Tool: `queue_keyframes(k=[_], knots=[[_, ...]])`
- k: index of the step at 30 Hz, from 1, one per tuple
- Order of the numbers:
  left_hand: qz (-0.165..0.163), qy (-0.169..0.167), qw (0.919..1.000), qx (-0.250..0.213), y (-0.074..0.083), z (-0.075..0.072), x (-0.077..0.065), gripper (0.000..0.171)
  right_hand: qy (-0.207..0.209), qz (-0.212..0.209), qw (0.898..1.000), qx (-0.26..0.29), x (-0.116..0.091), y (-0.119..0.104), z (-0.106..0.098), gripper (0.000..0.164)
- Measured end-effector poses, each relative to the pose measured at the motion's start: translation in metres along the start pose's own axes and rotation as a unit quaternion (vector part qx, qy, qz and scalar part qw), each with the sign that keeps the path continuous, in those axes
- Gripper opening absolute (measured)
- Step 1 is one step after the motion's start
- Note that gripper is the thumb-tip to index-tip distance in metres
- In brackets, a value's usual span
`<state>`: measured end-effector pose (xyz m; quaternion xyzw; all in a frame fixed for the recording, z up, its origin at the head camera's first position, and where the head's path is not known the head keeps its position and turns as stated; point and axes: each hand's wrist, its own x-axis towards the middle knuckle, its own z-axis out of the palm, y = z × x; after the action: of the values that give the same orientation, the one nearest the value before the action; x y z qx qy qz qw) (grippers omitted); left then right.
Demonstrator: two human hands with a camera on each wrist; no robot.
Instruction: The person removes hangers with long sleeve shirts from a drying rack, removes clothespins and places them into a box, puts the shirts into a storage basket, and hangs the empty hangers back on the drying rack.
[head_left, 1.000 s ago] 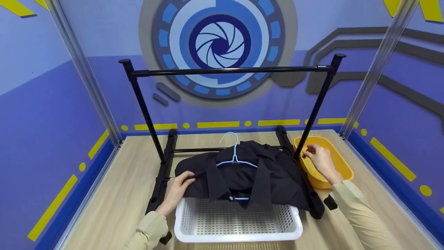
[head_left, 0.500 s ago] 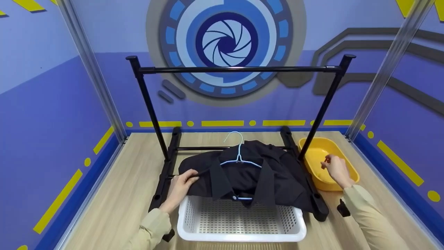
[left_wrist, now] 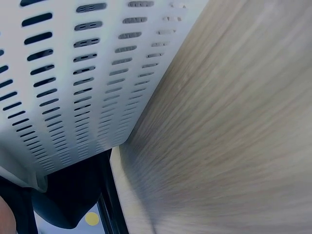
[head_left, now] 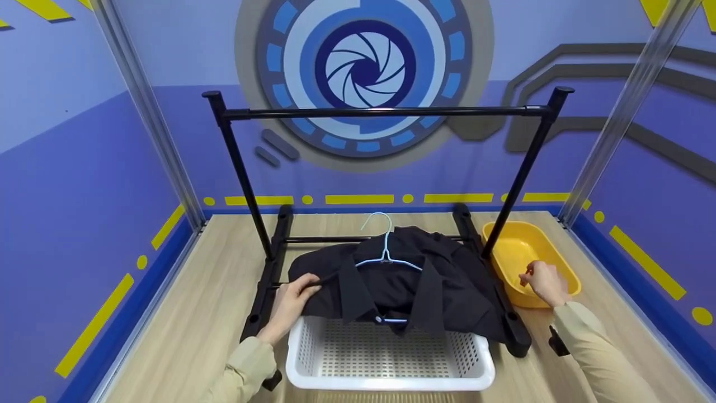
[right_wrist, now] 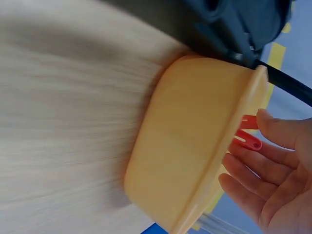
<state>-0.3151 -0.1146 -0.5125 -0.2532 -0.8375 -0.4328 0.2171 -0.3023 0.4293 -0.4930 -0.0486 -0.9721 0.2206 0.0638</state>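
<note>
A black collared shirt (head_left: 467, 291) drapes over the back of a white perforated basket (head_left: 391, 384). A light-blue wire hanger (head_left: 386, 246) sits inside it, its hook standing above the collar. My left hand (head_left: 290, 305) holds the shirt's edge on the left, thumb and fingers on the cloth. Over the yellow basin (head_left: 512, 252) at the right is my right hand (head_left: 546, 282). In the right wrist view, that hand pinches a red clothespin (right_wrist: 249, 140) between thumb and forefinger, at the basin's rim; the other fingers are loosely spread. Part of the clothespin hides behind the rim.
A black garment rack (head_left: 363, 113) stands behind and around the shirt, its upright posts on both sides and its feet on the wooden table (head_left: 184, 313). Its right post and foot run close beside the basin. Blue-purple walls (head_left: 67, 224) enclose the table.
My right hand has moved from the basin's left side rightward and nearer to me, and sunk a little. The left hand stays on the shirt. The head view has shifted slightly.
</note>
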Motion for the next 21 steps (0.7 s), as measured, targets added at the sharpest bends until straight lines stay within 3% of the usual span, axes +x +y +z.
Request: queue_keyframes(k=[10,21], knots=[[0.003,-0.002,1.0000,0.008,0.0000,-0.0006,0.0004,0.008,-0.022,-0.006,1.000,-0.018,0.0008,0.0038,0.0080,0.018],[-0.018,-0.009,0.9998,0.009,-0.0002,-0.0011,-0.0018,0.009,-0.048,-0.014,0.998,-0.037,0.0041,0.0036,0.0089,0.020]])
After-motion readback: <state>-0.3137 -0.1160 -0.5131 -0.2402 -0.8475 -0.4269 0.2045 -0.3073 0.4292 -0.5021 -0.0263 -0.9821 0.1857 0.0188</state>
